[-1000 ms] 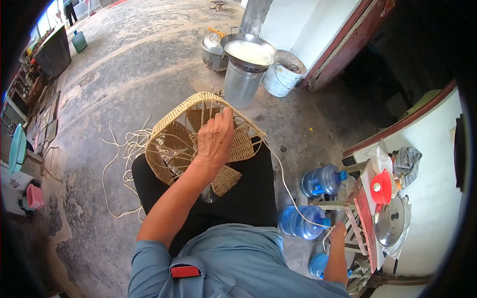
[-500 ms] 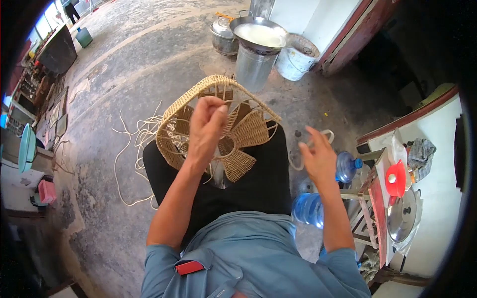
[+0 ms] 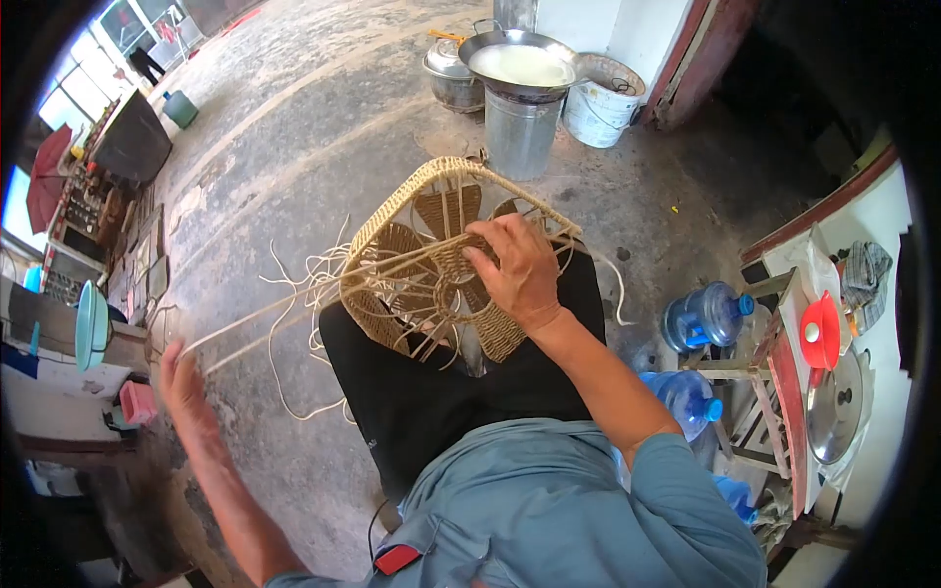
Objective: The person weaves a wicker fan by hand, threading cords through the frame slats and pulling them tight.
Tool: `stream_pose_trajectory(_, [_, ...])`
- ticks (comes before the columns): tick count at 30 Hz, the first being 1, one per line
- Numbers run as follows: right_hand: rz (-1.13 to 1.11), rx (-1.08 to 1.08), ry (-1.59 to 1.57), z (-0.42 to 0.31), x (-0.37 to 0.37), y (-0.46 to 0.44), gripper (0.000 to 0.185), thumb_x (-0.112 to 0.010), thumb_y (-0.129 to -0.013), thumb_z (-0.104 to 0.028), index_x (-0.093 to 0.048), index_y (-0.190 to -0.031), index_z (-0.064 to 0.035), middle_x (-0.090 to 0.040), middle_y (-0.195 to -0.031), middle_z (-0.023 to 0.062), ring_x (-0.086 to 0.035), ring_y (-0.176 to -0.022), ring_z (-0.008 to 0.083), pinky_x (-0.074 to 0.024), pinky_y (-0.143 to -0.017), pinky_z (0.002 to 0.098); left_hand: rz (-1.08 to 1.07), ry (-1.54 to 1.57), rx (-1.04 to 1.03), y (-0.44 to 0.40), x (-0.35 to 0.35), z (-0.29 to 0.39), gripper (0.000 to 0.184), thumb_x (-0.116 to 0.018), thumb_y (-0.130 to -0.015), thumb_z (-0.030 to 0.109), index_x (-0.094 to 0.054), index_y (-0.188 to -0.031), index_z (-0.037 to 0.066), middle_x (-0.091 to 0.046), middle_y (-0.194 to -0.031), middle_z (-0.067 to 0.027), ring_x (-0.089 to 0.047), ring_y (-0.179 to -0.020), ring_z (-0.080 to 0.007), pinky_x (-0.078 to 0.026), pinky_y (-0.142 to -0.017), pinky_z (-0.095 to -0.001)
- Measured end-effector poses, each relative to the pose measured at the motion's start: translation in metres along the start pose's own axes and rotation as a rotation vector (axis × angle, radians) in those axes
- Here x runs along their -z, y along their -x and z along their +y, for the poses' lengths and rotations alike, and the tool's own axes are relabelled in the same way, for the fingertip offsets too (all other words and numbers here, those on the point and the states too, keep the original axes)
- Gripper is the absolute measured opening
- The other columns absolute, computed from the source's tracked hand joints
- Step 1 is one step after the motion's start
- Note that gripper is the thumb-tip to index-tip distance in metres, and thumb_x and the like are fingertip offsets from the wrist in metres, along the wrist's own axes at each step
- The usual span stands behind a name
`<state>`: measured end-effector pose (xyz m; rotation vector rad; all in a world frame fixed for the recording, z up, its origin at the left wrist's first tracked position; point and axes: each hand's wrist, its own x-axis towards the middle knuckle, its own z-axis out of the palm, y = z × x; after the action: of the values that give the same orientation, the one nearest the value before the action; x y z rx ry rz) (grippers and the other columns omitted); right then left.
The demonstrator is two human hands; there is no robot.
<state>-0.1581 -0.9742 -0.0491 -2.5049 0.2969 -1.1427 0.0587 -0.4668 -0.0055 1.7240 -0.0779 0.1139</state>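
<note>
A woven basket frame with petal-shaped woven panels rests on the black-clad lap. Far out to the left, my left hand is closed on a pale cord, which runs taut across the basket. Over the basket's right part, my right hand has its fingers bent, with strands passing by thumb and fingertips; the fingers look closed on the cord. A loose cord end hangs over the basket's right edge. More cord lies tangled on the floor left of the lap.
Ahead stand a metal cylinder with a wide pan of pale contents on top, a lidded pot and a white bucket. Blue water bottles and a wooden stand with a red bowl are at the right.
My left hand has swung from the basket out to the far left, drawing cord with it. My right hand has come in from the right onto the basket.
</note>
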Motion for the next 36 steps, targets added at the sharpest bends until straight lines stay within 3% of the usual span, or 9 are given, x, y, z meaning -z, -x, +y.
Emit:
stream_pose_trajectory(7, [0.065,-0.013,-0.028,-0.004,-0.008,0.004,0.031,-0.086,-0.087,-0.012,-0.073,-0.115,-0.016,-0.063,-0.103,0.0041,-0.069,-0.094,0.0286,-0.0558,-0.084,0.0436,0.211,-0.04,0.125,-0.005,0.255,-0.031,0.051,-0.076,-0.104,0.029,-0.067,-0.15,0.008,-0.071,-0.101,0.0061,-0.042,-0.06,-0.0014,-0.027,-0.049,-0.0219])
stream_pose_trajectory(9, [0.055,0.01,-0.032,-0.004,-0.006,0.003,0.03,-0.086,-0.087,-0.011,-0.073,-0.114,-0.0157,-0.064,-0.104,0.004,-0.069,-0.094,0.0286,-0.0559,-0.085,0.0436,0.445,-0.125,0.222,0.001,0.319,-0.055,0.054,-0.075,-0.105,0.033,-0.066,-0.152,0.008,-0.075,-0.115,0.0039,-0.039,-0.058,-0.0025,-0.026,-0.049,-0.0224])
stream_pose_trajectory(13, [0.052,0.028,-0.043,-0.002,-0.007,0.003,0.028,-0.085,-0.087,-0.011,-0.072,-0.111,-0.015,-0.064,-0.105,0.0038,-0.069,-0.095,0.029,-0.0553,-0.086,0.0442,0.602,-0.192,0.203,0.033,0.443,-0.084,0.062,-0.071,-0.107,0.041,-0.063,-0.155,0.002,-0.069,-0.149,-0.0082,-0.07,-0.106,-0.0146,-0.052,-0.085,-0.0315])
stream_pose_trajectory(18, [0.191,-0.034,-0.007,0.008,-0.007,0.0,0.02,-0.083,-0.091,-0.012,-0.071,-0.106,-0.0133,-0.067,-0.107,0.0053,-0.069,-0.098,0.0315,-0.0549,-0.086,0.0458,0.871,-0.676,0.475,0.118,0.471,-0.05,0.065,-0.073,-0.105,0.043,-0.064,-0.151,-0.002,-0.07,-0.146,-0.0141,-0.07,-0.115,-0.0232,-0.052,-0.095,-0.0385])
stream_pose_trajectory(22, [0.269,-0.226,-0.089,0.022,-0.011,-0.001,0.015,-0.081,-0.095,-0.013,-0.07,-0.104,-0.0115,-0.069,-0.106,0.0078,-0.07,-0.099,0.0346,-0.0555,-0.089,0.0465,0.66,-1.222,0.864,0.163,0.454,-0.06,0.068,-0.074,-0.102,0.045,-0.064,-0.148,-0.005,-0.07,-0.144,-0.0188,-0.069,-0.122,-0.03,-0.051,-0.102,-0.0441])
stream_pose_trajectory(26, [0.253,-0.275,-0.04,0.019,-0.014,0.001,0.015,-0.081,-0.094,-0.012,-0.069,-0.103,-0.0094,-0.07,-0.103,0.0089,-0.071,-0.099,0.0356,-0.0564,-0.088,0.0454,0.021,-1.545,0.606,0.147,0.405,-0.133,0.071,-0.076,-0.1,0.047,-0.065,-0.145,-0.007,-0.071,-0.142,-0.0236,-0.069,-0.13,-0.0368,-0.051,-0.11,-0.0497])
stream_pose_trajectory(27, [0.254,-0.278,-0.034,0.018,-0.014,0.001,0.015,-0.082,-0.094,-0.011,-0.069,-0.102,-0.0089,-0.07,-0.103,0.0089,-0.071,-0.099,0.0356,-0.0565,-0.087,0.045,-0.022,-1.47,0.356,0.148,0.319,-0.115,0.064,-0.078,-0.098,0.043,-0.068,-0.137,-0.007,-0.073,-0.134,-0.0284,-0.07,-0.126,-0.0435,-0.052,-0.112,-0.0501])
stream_pose_trajectory(31, [0.207,-0.417,-0.099,0.013,-0.014,0.001,0.016,-0.083,-0.093,-0.009,-0.068,-0.1,-0.0081,-0.071,-0.104,0.0087,-0.072,-0.099,0.0351,-0.0567,-0.084,0.0436,-0.11,-0.604,-0.01,0.138,0.041,-0.098,0.031,-0.066,-0.111,0.018,-0.074,-0.134,-0.002,-0.078,-0.129,-0.0136,-0.072,-0.119,-0.0223,-0.055,-0.105,-0.038])
stream_pose_trajectory(36, [0.242,-0.36,-0.064,0.014,-0.019,0.002,0.016,-0.084,-0.093,-0.011,-0.069,-0.099,-0.0068,-0.073,-0.108,0.0092,-0.072,-0.1,0.0337,-0.057,-0.086,0.0438,-0.632,-0.743,-0.591,0.206,-0.187,0.03,0.034,-0.074,-0.101,0.013,-0.073,-0.135,0.006,-0.078,-0.115,-0.0152,-0.076,-0.11,-0.0353,-0.06,-0.096,-0.0463])
